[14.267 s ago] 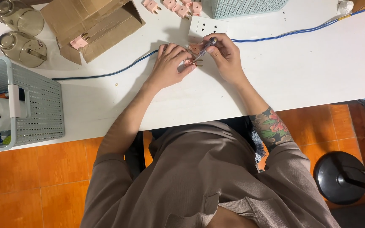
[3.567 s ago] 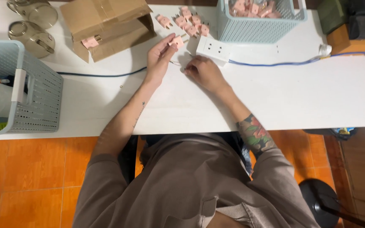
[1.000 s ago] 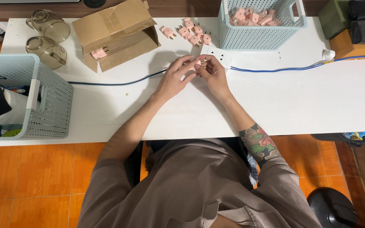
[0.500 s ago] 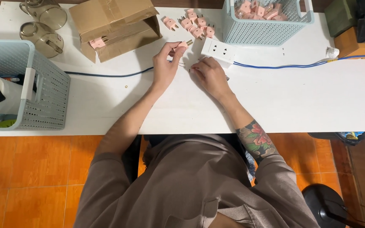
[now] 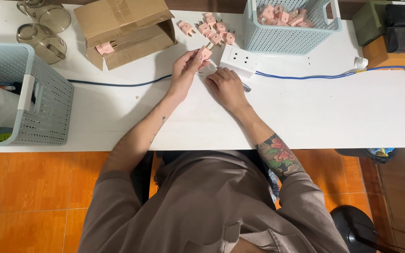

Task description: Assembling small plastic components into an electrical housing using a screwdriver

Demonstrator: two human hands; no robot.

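My left hand (image 5: 183, 70) holds a small pink plug (image 5: 205, 52) by its body, metal prongs pointing up and away, just left of a white power strip (image 5: 238, 60). My right hand (image 5: 226, 86) rests palm down on the white table (image 5: 305, 112) below the strip, over a thin dark tool whose tip (image 5: 246, 87) shows at its right; whether the fingers grip it I cannot tell. Several more pink plugs (image 5: 212, 28) lie loose on the table beyond my left hand.
A pale blue basket (image 5: 290, 41) with more pink plugs stands at the back right. A cardboard box (image 5: 127, 30) with one pink plug (image 5: 105, 48), two glass jugs (image 5: 43, 28) and a large basket (image 5: 48, 100) are to the left. A blue cable (image 5: 315, 75) runs right from the strip.
Over the last second my hands came apart: the left hand carried a pink plug up towards the loose pile, and the right hand dropped flat onto the table by the power strip.
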